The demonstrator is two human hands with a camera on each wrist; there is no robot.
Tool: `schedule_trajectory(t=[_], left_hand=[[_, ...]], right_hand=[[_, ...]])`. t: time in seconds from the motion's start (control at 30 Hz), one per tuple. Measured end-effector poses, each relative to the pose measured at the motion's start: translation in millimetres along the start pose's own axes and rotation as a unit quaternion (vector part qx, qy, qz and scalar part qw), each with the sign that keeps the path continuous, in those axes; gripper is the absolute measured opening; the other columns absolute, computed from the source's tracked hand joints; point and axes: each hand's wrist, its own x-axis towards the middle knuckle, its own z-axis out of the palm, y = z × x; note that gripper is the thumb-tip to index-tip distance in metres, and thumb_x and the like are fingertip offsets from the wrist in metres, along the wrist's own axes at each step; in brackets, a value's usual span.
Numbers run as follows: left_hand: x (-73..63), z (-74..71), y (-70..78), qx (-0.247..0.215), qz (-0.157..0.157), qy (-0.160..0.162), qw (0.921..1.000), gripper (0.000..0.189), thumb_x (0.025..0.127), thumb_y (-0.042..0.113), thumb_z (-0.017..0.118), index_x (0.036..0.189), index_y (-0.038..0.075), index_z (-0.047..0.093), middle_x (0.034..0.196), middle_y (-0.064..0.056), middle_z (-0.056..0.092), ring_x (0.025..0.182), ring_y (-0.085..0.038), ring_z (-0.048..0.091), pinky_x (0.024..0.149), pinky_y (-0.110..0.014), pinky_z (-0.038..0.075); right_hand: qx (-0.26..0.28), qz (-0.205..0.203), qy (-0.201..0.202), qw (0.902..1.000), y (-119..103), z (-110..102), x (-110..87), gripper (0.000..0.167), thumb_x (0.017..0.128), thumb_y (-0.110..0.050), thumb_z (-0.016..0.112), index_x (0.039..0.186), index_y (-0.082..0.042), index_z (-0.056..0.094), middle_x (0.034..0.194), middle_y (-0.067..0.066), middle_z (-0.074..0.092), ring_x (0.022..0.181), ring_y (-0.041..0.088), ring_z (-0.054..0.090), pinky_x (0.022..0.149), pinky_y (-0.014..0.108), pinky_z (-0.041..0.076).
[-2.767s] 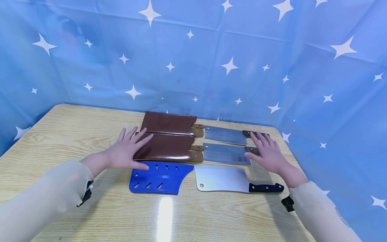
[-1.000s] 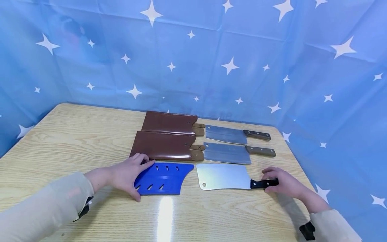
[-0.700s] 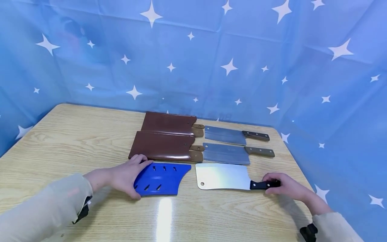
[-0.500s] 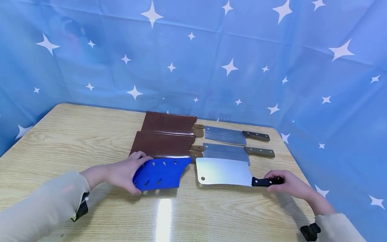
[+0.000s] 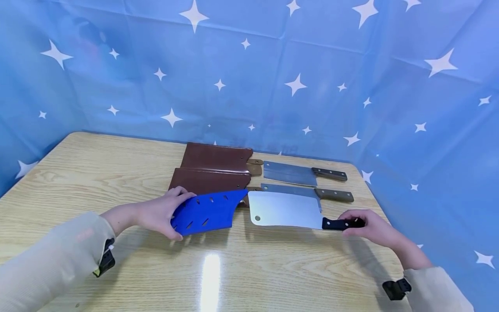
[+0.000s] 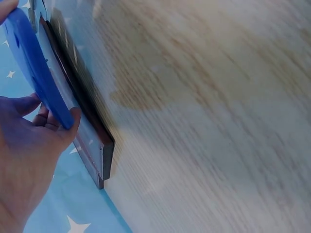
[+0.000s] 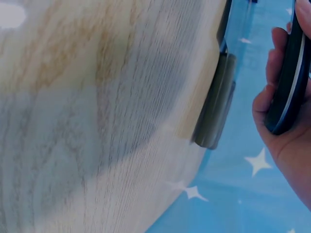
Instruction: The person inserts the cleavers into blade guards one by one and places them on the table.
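My left hand (image 5: 160, 214) grips the closed end of a blue plastic blade sheath (image 5: 210, 212), thumb on the near edge and fingers at the far edge. The sheath is tilted and lifted off the table; the left wrist view shows this hand (image 6: 34, 145) around its end. My right hand (image 5: 368, 229) holds the black handle (image 5: 335, 223) of a cleaver with a bright steel blade (image 5: 286, 210), also raised. In the right wrist view the fingers curl round the handle (image 7: 289, 82). The blade's front end is close to the sheath's opening, and the blade lies outside it.
Two brown leather sheaths (image 5: 218, 158) with tan straps lie behind the blue one. To their right are two more cleavers, the rear one (image 5: 290, 173) with a dark handle and the nearer with a brown handle (image 5: 335, 195). A blue star-patterned cloth (image 5: 249, 65) hangs behind the wooden table (image 5: 136, 277).
From hovering spread out, both hands came down and took hold of the blue sheath and the black-handled cleaver. Both things then rose from the table, and the gap between them narrowed.
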Motion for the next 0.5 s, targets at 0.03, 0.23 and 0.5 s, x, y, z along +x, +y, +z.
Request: schedule_trajectory(t=[0.03, 0.23, 0.5], left_hand=[[0.0, 0.0, 0.4, -0.003, 0.000, -0.001, 1.0000, 0.100, 0.062, 0.036, 0.081, 0.141, 0.000, 0.031, 0.125, -0.012, 0.035, 0.115, -0.030, 0.041, 0.085, -0.039, 0.043], [0.4, 1.0, 1.5, -0.011, -0.004, -0.010, 0.9999, 0.099, 0.063, 0.036, 0.080, 0.142, 0.001, 0.031, 0.126, -0.012, 0.035, 0.115, -0.030, 0.041, 0.084, -0.038, 0.045], [2.6, 2.7, 1.6, -0.028, -0.009, -0.014, 0.9995, 0.099, 0.064, 0.035, 0.080, 0.143, 0.002, 0.029, 0.127, -0.011, 0.034, 0.117, -0.030, 0.040, 0.085, -0.038, 0.045]], right_hand=[[0.002, -0.001, 0.001, 1.0000, 0.3, -0.1, 0.0, 0.020, 0.080, -0.007, 0.071, 0.100, -0.012, 0.068, 0.093, -0.013, 0.064, 0.080, -0.003, 0.054, 0.065, 0.022, 0.044], [-0.002, -0.005, 0.005, 1.0000, 1.2, 0.0, -0.4, 0.021, 0.079, -0.007, 0.071, 0.100, -0.010, 0.068, 0.094, -0.016, 0.063, 0.082, -0.004, 0.055, 0.067, 0.021, 0.044], [-0.003, 0.000, 0.007, 1.0000, 0.5, -0.5, -1.2, 0.021, 0.080, -0.008, 0.071, 0.101, -0.010, 0.068, 0.094, -0.014, 0.063, 0.082, -0.003, 0.054, 0.066, 0.022, 0.044]])
